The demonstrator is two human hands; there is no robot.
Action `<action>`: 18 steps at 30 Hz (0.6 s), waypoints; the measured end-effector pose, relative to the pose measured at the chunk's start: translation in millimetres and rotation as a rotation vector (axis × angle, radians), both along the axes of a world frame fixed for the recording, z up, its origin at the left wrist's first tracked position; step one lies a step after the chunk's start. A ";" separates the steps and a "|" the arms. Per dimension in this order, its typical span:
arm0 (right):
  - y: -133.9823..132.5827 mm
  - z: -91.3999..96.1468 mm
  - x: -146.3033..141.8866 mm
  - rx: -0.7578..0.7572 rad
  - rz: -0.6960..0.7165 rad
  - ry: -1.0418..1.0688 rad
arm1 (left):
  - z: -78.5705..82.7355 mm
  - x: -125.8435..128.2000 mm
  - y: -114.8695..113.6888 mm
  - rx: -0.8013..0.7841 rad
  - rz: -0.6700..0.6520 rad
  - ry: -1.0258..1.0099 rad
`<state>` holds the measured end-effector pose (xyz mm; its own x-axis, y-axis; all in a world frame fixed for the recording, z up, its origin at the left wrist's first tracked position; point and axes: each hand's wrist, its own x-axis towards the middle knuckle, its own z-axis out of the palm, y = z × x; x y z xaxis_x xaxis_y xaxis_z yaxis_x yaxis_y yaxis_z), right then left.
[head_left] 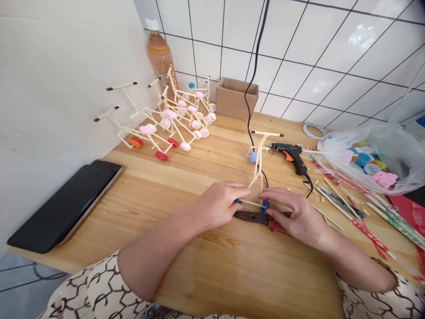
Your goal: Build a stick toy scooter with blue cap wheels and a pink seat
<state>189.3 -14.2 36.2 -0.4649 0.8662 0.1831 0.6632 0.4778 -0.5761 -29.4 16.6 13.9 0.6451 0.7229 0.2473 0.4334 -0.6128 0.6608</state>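
Item: stick frame [258, 170], thin wooden sticks glued together, standing on the wooden bench [186, 177] directly ahead of the person and between both hands. Its bottom cross stick [250, 203] lies left to right, a blue cap at each end; from it the frame rises and leans away toward the wall, ending in a T-bar with a third blue cap [253, 156] partway up. Left hand [221, 204]: at the frame's left end, palm down, forearm angled in from the lower left, grip closed with thumb and fingertips pinching the left blue cap [237, 201]. Right hand [295, 215]: at the frame's right end, palm down, wrist low on the bench, grip pinching the right blue cap [264, 205] with its fingertips. Both hands are equally near, one at each end of the cross stick. Just in front of the frame, partly under the hands: pliers [250, 216]. Right of the frame: black glue gun [290, 155], loose sticks, a clear bag [375, 150] of coloured caps. Behind the frame: cardboard box [235, 98]. Far left of the frame: finished stick models [166, 122], an orange drink bottle [161, 57], a dark phone [66, 204].
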 end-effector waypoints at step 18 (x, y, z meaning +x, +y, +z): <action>0.1 -0.3 0.2 0.006 0.010 0.001 | 0.2 -0.4 0.0 0.003 -0.009 0.002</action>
<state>189.5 -14.1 35.9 -0.4731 0.8605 0.1890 0.6579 0.4878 -0.5738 -29.8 16.5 14.0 0.6517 0.7166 0.2485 0.4292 -0.6186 0.6581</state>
